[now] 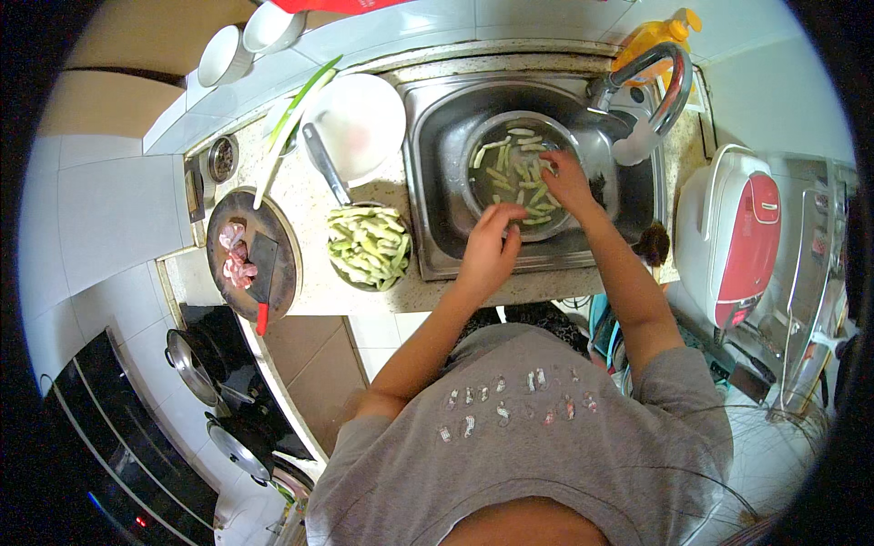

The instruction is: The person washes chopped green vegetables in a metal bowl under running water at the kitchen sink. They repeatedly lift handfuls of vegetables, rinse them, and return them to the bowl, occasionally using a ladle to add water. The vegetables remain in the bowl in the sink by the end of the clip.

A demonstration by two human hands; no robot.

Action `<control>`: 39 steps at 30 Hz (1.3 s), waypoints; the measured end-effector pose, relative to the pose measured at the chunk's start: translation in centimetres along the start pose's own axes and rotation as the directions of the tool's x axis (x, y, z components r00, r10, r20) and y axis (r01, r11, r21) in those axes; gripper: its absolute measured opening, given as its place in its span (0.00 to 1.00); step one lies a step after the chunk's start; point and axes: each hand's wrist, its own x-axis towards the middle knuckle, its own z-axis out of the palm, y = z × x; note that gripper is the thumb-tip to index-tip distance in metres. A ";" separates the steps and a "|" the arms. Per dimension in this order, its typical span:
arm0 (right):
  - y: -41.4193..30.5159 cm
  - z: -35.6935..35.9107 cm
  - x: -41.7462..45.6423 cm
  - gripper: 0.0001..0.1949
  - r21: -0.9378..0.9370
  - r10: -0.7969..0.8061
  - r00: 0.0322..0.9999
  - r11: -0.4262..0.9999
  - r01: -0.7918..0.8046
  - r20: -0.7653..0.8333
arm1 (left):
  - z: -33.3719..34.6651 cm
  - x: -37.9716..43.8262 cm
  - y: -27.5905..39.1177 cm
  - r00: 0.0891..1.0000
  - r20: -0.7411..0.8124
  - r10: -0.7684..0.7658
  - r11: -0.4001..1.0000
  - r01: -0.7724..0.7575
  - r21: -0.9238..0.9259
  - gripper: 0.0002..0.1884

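Observation:
A round metal basin of water stands in the stainless steel sink, with cut pieces of green beans floating in it. My right hand is over the basin's right side, fingers bent down among the bean pieces. Whether it pinches one is hidden. At the basin's near left rim is my left hand, its thumb apart from its fingers and nothing visible in it. Left of the sink, more cut beans are heaped in a round vessel. A black handle reaches to that vessel's far rim.
The faucet arches over the sink's back right corner. A cleaver and raw meat lie on a round cutting board. Near them are a white bowl and a scallion. A rice cooker stands right.

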 end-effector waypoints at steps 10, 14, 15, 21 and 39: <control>3.5 3.8 8.8 0.21 -0.408 -0.085 0.960 0.892 0.192 0.266 | 6.5 14.2 -19.5 0.991 -0.053 -0.119 0.784 0.127 0.608 0.27; 3.1 4.1 9.8 0.22 -0.523 0.087 0.885 0.831 0.189 0.457 | 7.8 15.8 -20.9 0.903 0.084 -0.421 0.682 0.254 0.686 0.31; 3.3 4.0 9.9 0.24 -0.556 0.146 0.850 0.809 0.192 0.506 | 8.1 16.0 -20.5 0.896 0.114 -0.430 0.670 0.232 0.705 0.30; 5.5 4.6 8.8 0.20 -0.520 0.227 0.815 0.848 0.104 0.533 | 9.0 14.9 -20.7 0.779 0.228 -0.584 0.605 0.231 0.762 0.25; 10.4 9.2 -0.7 0.26 0.245 0.368 0.697 0.751 -0.613 0.615 | 14.7 7.2 -18.8 0.547 0.088 -0.832 0.432 0.740 -0.516 0.32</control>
